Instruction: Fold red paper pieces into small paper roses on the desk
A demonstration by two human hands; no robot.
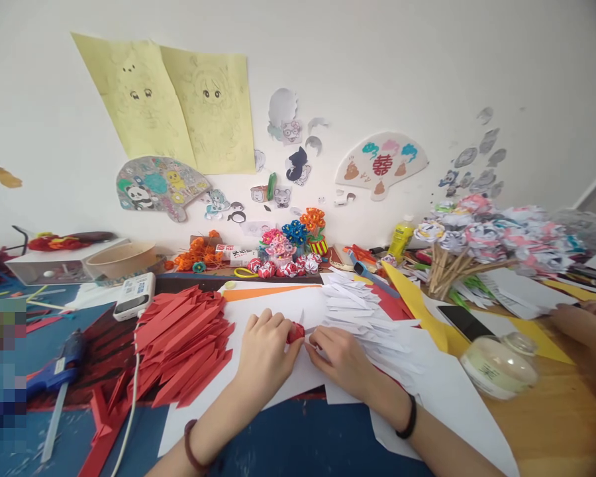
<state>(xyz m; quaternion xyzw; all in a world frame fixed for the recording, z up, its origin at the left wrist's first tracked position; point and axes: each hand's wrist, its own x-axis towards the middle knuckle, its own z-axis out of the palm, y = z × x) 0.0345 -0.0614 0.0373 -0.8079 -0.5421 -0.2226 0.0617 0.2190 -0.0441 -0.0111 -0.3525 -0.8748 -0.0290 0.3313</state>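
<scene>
So I've got this small, rounded red paper piece [296, 332] pinched in my left hand [268, 344], above a big flat white paper sheet [285, 301]. My right hand [345, 361] is curled just beside it, can't tell if it's gripping anything. Pointed red paper strips [189, 338] pile up left, narrow white paper strips [352, 306] right.

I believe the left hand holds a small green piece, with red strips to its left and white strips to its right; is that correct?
In the head view, the small piece in the left hand is red, not green; the red strips and white strips lie as you say.
</scene>
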